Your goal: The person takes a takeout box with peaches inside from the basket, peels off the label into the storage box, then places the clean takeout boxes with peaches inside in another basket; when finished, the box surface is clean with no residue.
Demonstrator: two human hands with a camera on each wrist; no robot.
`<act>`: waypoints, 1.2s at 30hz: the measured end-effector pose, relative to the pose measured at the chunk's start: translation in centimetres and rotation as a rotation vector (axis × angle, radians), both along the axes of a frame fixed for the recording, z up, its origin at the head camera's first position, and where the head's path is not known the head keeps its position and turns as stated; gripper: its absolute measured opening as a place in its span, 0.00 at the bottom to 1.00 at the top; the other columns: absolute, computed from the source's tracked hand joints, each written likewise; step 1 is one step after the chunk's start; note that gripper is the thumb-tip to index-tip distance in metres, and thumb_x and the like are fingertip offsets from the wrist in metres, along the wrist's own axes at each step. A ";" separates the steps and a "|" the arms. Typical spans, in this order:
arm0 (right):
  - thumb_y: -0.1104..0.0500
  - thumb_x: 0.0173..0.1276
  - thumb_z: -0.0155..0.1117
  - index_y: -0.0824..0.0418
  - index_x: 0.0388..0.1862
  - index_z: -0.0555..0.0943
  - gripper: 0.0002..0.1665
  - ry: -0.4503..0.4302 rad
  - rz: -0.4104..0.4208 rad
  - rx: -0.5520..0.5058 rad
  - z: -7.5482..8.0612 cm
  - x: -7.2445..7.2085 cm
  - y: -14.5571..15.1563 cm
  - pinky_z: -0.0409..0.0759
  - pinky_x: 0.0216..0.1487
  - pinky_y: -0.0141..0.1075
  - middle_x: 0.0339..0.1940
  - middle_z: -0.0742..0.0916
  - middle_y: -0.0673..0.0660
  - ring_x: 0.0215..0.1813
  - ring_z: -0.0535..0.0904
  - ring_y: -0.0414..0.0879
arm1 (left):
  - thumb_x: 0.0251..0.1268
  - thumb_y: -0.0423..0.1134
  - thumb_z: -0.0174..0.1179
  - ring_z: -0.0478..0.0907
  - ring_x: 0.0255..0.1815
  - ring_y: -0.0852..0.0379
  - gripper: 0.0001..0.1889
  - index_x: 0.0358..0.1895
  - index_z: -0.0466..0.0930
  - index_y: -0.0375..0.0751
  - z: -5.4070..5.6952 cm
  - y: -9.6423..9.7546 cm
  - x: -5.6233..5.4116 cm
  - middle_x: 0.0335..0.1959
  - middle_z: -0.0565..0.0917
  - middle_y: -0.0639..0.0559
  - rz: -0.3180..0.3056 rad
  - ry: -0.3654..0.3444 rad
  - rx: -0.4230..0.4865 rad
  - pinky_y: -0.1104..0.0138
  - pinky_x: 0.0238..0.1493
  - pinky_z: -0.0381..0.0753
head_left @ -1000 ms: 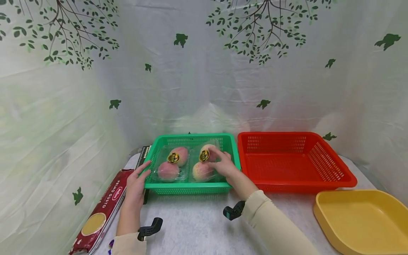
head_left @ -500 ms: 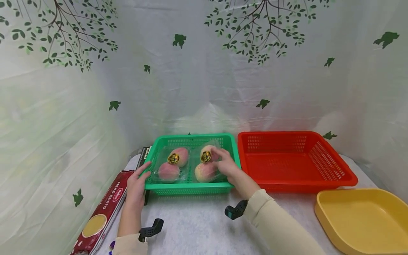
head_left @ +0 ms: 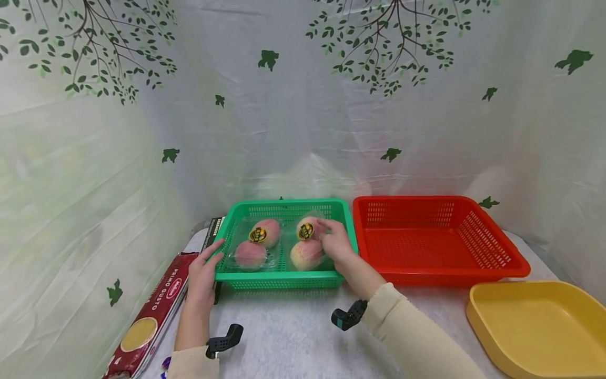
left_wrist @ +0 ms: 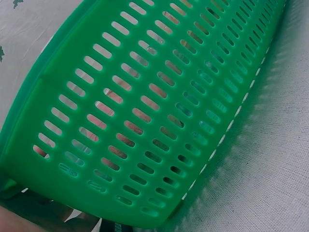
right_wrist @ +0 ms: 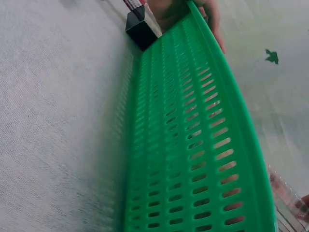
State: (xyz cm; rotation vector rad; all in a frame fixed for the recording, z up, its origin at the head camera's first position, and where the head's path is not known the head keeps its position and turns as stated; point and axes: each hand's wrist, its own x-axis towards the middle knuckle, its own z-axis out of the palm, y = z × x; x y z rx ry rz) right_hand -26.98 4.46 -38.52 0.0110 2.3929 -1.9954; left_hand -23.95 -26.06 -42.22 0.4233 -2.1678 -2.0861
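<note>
A green basket holds two clear plastic packs of pink peaches, each pack with a black-and-yellow sticker. The left pack of peaches lies apart from both hands. My left hand holds the basket's left rim; the right wrist view shows its fingers on both sides of that rim. My right hand reaches over the basket's right side, its bent fingers at the right edge of the right pack of peaches. Its thumb is partly hidden. Through the slots in the left wrist view, the peaches show only in part.
A red basket stands right beside the green one. In front of it is a yellow tray. A long dark-red packet lies at the left, with a black object by the green basket. White sheeting hangs behind.
The right pack of peaches has shifted slightly right and turned a little. My right hand has drawn from over its top to its right edge. The left hand stays on the rim.
</note>
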 end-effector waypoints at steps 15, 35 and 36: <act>0.70 0.76 0.45 0.67 0.67 0.75 0.24 0.065 -0.094 0.032 1.7 1.2 0.0 0.66 0.75 0.52 0.79 0.63 0.65 0.80 0.56 0.62 | 0.79 0.42 0.48 0.47 0.83 0.50 0.23 0.74 0.68 0.51 0.0 0.1 0.2 0.82 0.54 0.51 -0.002 -0.015 0.008 0.51 0.81 0.50; 0.61 0.80 0.48 0.49 0.70 0.75 0.23 0.004 -0.018 -0.175 5.1 5.4 5.5 0.62 0.78 0.51 0.78 0.68 0.50 0.82 0.52 0.51 | 0.80 0.45 0.47 0.43 0.84 0.50 0.23 0.74 0.68 0.53 0.1 0.1 0.2 0.83 0.52 0.52 0.000 -0.010 0.004 0.49 0.81 0.48; 0.60 0.80 0.49 0.48 0.70 0.75 0.23 -0.002 -0.009 -0.181 5.1 5.8 5.9 0.65 0.76 0.51 0.78 0.68 0.49 0.82 0.53 0.50 | 0.80 0.45 0.47 0.43 0.84 0.50 0.23 0.74 0.68 0.53 0.1 0.1 0.2 0.83 0.52 0.53 -0.001 -0.012 0.005 0.49 0.81 0.48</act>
